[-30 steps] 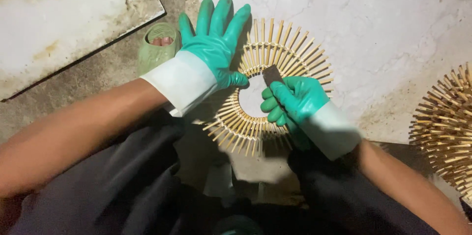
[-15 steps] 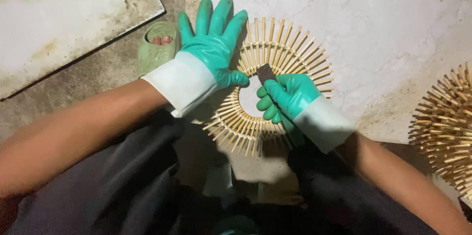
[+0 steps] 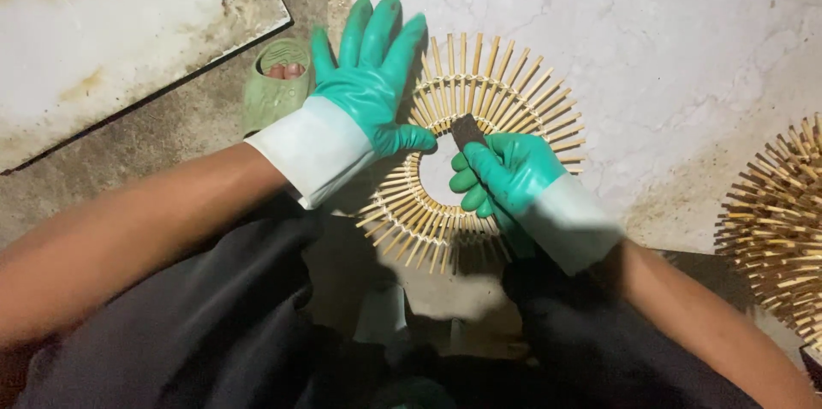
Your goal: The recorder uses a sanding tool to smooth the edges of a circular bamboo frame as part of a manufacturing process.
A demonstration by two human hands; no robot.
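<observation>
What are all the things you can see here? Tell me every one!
Stick ring: one, tan, sticks fanned out in a circle, on the pale floor under both hands.
Dark small piece: one, dark brown, pinched in the right hand over the ring.
Stick rings pile: a stack, tan, right edge.
Sandal with toes: one, green, upper left, another person's foot.
White slab: one, stained, top left.
Left hand: green glove with white cuff, flat on the ring.
Right hand: green glove, white cuff.
</observation>
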